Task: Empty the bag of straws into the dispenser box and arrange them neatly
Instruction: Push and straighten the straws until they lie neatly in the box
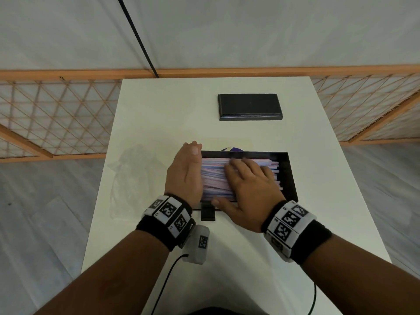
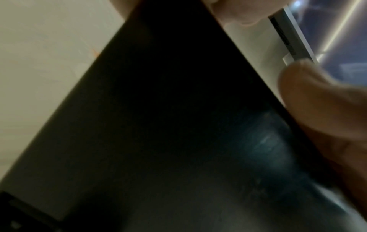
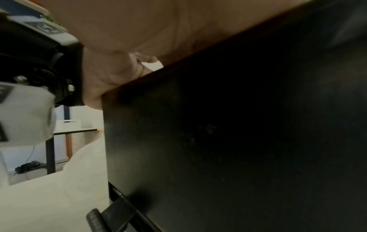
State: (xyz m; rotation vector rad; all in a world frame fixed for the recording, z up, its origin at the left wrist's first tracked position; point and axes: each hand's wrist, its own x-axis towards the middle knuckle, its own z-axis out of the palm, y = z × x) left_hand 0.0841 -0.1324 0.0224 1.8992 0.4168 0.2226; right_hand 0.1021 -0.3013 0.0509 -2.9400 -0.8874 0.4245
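Observation:
A black dispenser box point(image 1: 288, 173) stands open on the white table, filled with pink and pale blue straws point(image 1: 213, 178) lying left to right. My left hand point(image 1: 185, 171) stands on edge with straight fingers against the left ends of the straws. My right hand point(image 1: 248, 180) lies flat on top of the straws, fingers spread, thumb over the box's front rim. The clear empty bag point(image 1: 134, 173) lies crumpled to the left of the box. The left wrist view shows mostly the box's dark side point(image 2: 168, 125); the right wrist view shows its dark front wall point(image 3: 218, 141).
The box's black lid point(image 1: 250, 107) lies flat at the back of the table point(image 1: 159, 114). A small black tab point(image 1: 208, 212) sticks out at the box's front. A wooden lattice screen point(image 1: 56, 114) stands behind the table. Cables hang by my forearms.

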